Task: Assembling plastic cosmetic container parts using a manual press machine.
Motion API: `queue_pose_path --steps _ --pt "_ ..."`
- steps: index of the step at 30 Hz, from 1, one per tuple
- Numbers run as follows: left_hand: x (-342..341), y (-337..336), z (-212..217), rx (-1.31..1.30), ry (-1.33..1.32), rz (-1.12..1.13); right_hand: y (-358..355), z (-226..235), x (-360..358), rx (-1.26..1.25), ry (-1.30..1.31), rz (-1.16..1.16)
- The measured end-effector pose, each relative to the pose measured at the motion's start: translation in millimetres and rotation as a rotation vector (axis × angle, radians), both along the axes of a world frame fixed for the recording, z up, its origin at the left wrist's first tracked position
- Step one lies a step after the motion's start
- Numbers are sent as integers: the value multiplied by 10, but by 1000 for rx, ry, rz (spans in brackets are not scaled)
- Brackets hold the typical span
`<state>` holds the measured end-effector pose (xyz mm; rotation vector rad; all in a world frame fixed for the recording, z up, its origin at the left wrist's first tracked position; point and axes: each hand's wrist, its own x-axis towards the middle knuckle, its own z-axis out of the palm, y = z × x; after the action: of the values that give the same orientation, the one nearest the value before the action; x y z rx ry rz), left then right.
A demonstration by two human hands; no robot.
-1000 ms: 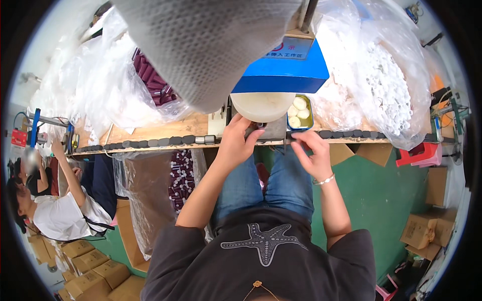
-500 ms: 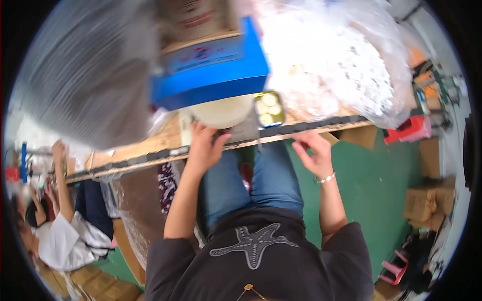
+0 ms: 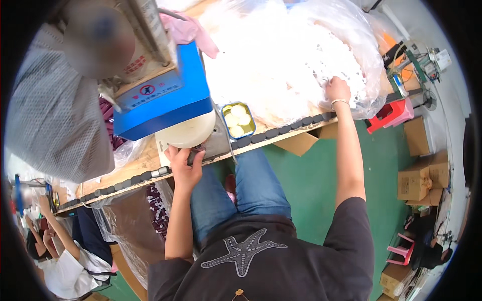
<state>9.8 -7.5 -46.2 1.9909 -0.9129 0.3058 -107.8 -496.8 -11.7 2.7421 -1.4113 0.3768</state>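
Note:
My left hand (image 3: 187,168) is at the table edge, under the blue guard (image 3: 165,113) of a bench machine and its cream round cover (image 3: 188,130). Its thumb and fingers close around a small dark part I cannot make out, by the grey metal base (image 3: 217,144). Stretched far to the right, my right hand (image 3: 339,90) has its fingers curled at the pile of small white pieces (image 3: 351,62) in a clear plastic bag (image 3: 379,98). What its fingertips hold is too small to tell. Near the machine stands a tin (image 3: 252,131) with pale round pieces.
A dark padded strip (image 3: 286,129) lines the table's front edge. Left of the machine hangs a grey mesh sheet (image 3: 60,110). A co-worker in a white top (image 3: 63,271) sits at left. A red stool (image 3: 386,114) and cardboard boxes (image 3: 414,183) stand right.
My right hand has gone from the table's front edge out to the white pile at far right. My left hand stays at the machine. The whole view has shifted and turned.

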Motion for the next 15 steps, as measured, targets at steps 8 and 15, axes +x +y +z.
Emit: queue_pose_path --steps 8,15 --pt "-5 4 -12 -28 37 -20 148 152 9 -75 -55 -125" --pt "27 20 -6 -41 34 -25 1353 222 138 618 -751 517"
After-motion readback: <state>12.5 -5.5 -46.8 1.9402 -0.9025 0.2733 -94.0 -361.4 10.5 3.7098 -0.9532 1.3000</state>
